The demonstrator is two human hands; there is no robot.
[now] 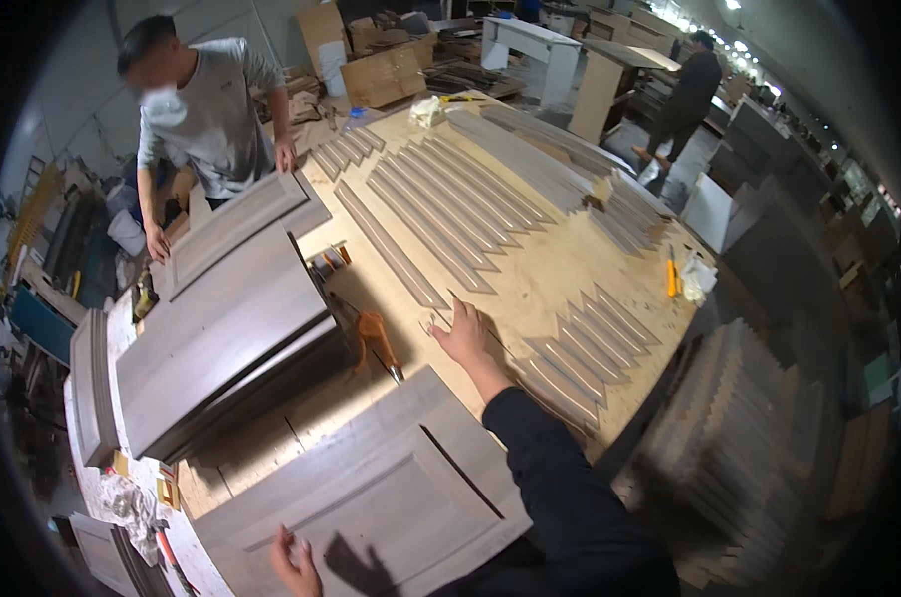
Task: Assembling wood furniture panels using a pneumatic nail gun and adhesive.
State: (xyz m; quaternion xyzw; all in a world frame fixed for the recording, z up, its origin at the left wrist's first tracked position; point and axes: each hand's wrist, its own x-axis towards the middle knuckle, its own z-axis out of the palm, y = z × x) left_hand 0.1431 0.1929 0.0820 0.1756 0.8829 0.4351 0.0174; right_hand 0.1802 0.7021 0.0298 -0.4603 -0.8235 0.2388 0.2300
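A grey wooden door panel [371,497] with a raised frame lies in front of me. One side of its inset has a dark narrow slot along it. Over the panel's near edge, my left hand [297,565] is held with fingers loosely apart and nothing in it. My right hand [462,336] reaches past the panel to the bare wood tabletop, thumb and fingers spread. Its fingertips are close to the near end of a long grey moulding strip [391,249]; whether they touch it is unclear. Left of that hand lies an orange tool [376,343] with a metal tip.
Long mitred strips [450,209] lie in rows, with shorter strips [590,348] to the right. Stacked grey panels [231,323] stand left. Across the table a co-worker [211,119] holds another panel [236,234]. An orange-handled tool [671,274] lies near the right edge.
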